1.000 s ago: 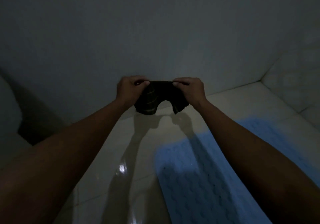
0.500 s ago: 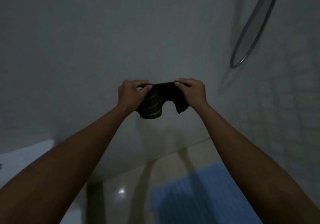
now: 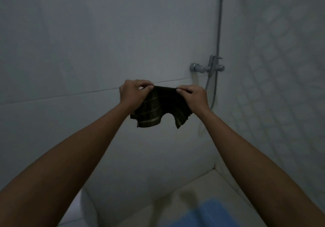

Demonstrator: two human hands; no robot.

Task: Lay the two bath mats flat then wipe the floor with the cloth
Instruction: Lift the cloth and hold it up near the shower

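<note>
Nearest, at the bottom edge, a corner of a blue textured rubber bath mat [image 3: 207,214] lies flat on the pale glossy tiled floor [image 3: 184,191]. Above it, two bare forearms reach forward. The left hand [image 3: 133,93] and the right hand [image 3: 193,97] each pinch the top edge of a small dark green cloth with pale stripes [image 3: 158,110] between thumb and fingers; the cloth hangs in the air between them, off the floor. Farthest, a chrome shower mixer valve [image 3: 207,67] with its hose [image 3: 213,93] is fixed to the grey tiled wall [image 3: 88,42].
</note>
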